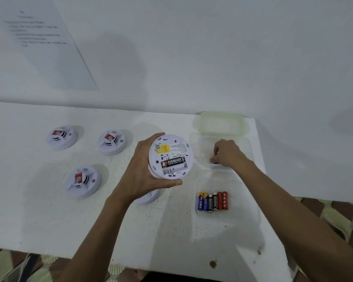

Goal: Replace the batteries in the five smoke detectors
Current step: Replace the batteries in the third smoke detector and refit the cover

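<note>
My left hand (140,171) grips a white smoke detector (171,156) above the table, its back facing me. One black Eveready battery (173,162) lies in its compartment; the slot below it is bare. My right hand (226,152) reaches into a clear plastic box (196,143) and pinches a small battery (215,154), mostly hidden by my fingers. Several loose batteries (213,200) lie in a row in a second clear tray (228,218). Three detectors (61,137) (111,142) (83,182) sit face up at the left. Another white detector (149,197) peeks out under my left wrist.
A pale green lid (222,124) leans behind the clear box at the table's far right. The white table (49,220) meets a white wall with a printed sheet (41,41) on it. Patterned floor (334,212) shows past the right edge.
</note>
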A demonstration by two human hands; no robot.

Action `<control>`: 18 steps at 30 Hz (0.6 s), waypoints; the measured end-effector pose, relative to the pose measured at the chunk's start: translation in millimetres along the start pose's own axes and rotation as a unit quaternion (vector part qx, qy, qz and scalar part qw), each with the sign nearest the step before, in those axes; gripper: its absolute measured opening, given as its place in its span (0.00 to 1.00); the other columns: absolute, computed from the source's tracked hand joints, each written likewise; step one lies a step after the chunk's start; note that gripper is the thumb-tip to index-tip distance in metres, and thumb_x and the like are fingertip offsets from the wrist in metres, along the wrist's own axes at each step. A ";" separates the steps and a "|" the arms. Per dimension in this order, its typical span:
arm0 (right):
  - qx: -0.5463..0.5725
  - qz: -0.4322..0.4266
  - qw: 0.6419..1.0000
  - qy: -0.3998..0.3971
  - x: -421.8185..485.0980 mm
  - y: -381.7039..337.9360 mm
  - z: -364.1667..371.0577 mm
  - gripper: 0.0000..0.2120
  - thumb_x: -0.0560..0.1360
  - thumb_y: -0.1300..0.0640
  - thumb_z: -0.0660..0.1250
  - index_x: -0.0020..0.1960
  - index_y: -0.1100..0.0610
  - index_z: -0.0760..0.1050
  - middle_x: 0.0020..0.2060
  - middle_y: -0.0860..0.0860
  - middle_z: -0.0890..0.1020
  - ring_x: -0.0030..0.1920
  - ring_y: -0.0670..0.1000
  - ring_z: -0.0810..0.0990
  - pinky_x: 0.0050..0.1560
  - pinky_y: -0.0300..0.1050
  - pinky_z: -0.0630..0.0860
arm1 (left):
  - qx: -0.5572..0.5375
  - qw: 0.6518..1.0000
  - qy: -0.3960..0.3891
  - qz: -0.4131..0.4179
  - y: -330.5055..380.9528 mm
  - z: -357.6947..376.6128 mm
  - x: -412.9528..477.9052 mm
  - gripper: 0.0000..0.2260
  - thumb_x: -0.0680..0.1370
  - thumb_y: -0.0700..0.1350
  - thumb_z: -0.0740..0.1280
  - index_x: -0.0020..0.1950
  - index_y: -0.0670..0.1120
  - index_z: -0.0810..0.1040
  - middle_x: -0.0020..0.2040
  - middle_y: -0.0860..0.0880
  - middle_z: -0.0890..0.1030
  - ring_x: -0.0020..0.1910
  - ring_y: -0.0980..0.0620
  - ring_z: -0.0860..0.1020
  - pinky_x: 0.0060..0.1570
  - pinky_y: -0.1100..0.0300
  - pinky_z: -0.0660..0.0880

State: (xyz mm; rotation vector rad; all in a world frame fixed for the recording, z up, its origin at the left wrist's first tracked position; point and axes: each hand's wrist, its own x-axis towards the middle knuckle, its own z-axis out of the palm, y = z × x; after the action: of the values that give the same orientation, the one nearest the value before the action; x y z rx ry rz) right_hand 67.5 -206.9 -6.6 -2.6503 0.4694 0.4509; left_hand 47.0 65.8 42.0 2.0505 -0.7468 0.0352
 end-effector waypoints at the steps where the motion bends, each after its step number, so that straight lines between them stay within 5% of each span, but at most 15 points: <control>1: 0.002 0.001 1.000 0.008 1.7 0.3 2.5 0.12 0.69 0.59 0.75 0.49 0.62 0.78 0.48 0.57 0.82 0.45 0.57 0.82 0.48 0.52 0.81 | 0.000 1.000 0.001 0.000 1.5 -0.5 1.0 0.40 0.59 0.73 0.70 0.67 0.71 0.56 0.65 0.69 0.66 0.65 0.64 0.66 0.64 0.72 0.60; 4: 0.029 -0.009 0.999 0.033 4.9 3.4 4.0 0.06 0.70 0.62 0.72 0.44 0.59 0.76 0.46 0.56 0.82 0.39 0.54 0.81 0.41 0.47 0.80 | 0.001 1.000 0.004 0.016 8.1 -2.5 4.2 0.37 0.61 0.73 0.68 0.66 0.73 0.57 0.63 0.75 0.65 0.63 0.70 0.66 0.62 0.76 0.59; 9: 0.227 -0.055 0.960 0.154 -26.9 -10.6 -14.4 0.04 0.75 0.59 0.71 0.49 0.56 0.78 0.34 0.49 0.81 0.32 0.43 0.79 0.24 0.30 0.70 | 0.002 1.000 0.009 0.011 0.9 -2.8 4.2 0.39 0.60 0.72 0.70 0.67 0.72 0.57 0.63 0.74 0.65 0.63 0.67 0.67 0.63 0.71 0.63; 12: 0.393 -0.079 0.895 0.196 -61.8 -28.2 -24.0 0.06 0.75 0.58 0.71 0.51 0.55 0.78 0.36 0.50 0.84 0.36 0.48 0.84 0.35 0.31 0.75 | -0.006 1.000 0.014 0.012 0.6 -2.5 6.5 0.38 0.61 0.70 0.71 0.67 0.70 0.58 0.63 0.73 0.66 0.63 0.67 0.68 0.63 0.72 0.63; 14: 0.477 -0.109 0.850 0.195 -85.5 -41.5 -27.9 0.08 0.74 0.61 0.72 0.53 0.57 0.79 0.36 0.50 0.85 0.37 0.49 0.85 0.44 0.39 0.80 | -0.015 1.000 0.017 0.021 1.4 -1.7 8.3 0.35 0.63 0.70 0.70 0.67 0.69 0.59 0.62 0.73 0.67 0.63 0.67 0.69 0.63 0.72 0.63; 18: 0.529 -0.157 0.810 0.198 -124.4 -64.6 -28.7 0.09 0.73 0.63 0.73 0.54 0.58 0.79 0.37 0.49 0.85 0.38 0.50 0.85 0.44 0.46 0.83 | -0.007 0.999 0.036 0.027 4.7 0.2 10.3 0.36 0.63 0.73 0.67 0.67 0.71 0.57 0.62 0.75 0.65 0.63 0.67 0.68 0.65 0.64 0.66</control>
State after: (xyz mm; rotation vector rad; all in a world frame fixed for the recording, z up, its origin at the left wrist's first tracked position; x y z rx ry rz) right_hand -11.5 -132.5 86.6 -1.6297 0.2568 -0.4040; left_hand 53.0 58.8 48.6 2.0050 -0.7551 0.1345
